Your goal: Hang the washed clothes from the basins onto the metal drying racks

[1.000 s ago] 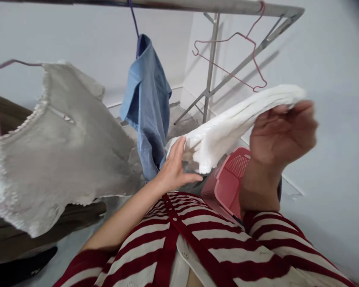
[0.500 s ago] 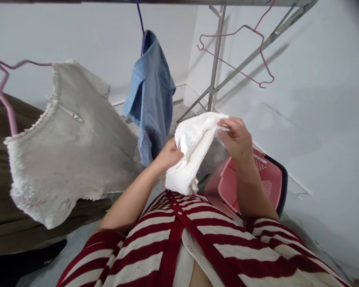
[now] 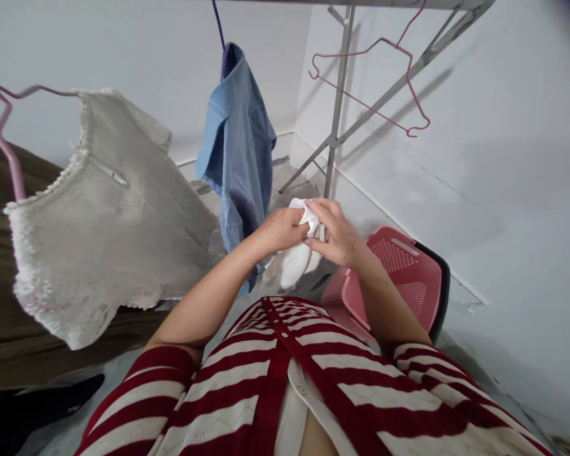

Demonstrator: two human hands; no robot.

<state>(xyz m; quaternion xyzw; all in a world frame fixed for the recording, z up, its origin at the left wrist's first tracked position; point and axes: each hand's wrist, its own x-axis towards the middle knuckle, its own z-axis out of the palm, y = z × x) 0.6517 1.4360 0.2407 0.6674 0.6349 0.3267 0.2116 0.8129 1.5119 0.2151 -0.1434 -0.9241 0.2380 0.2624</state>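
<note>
A white knitted garment hangs bunched between my two hands, in front of my striped top. My left hand is closed on its upper part. From the other side my right hand grips the same gathered cloth, its fingers curled around the top edge. The fingers of both hands nearly meet there. What kind of garment it is cannot be made out, since most of it is folded and partly covered by my hands.
A pink laundry basket stands on the floor at right. A bare pink hanger hangs from the metal rack. Left of my hands hang a blue denim garment and a whitish lace-trimmed top; dark brown cloth lies beyond.
My hands have come together, my right hand moving left and down. The white garment, spread between them before, is now bunched up and hangs below the fingers.
</note>
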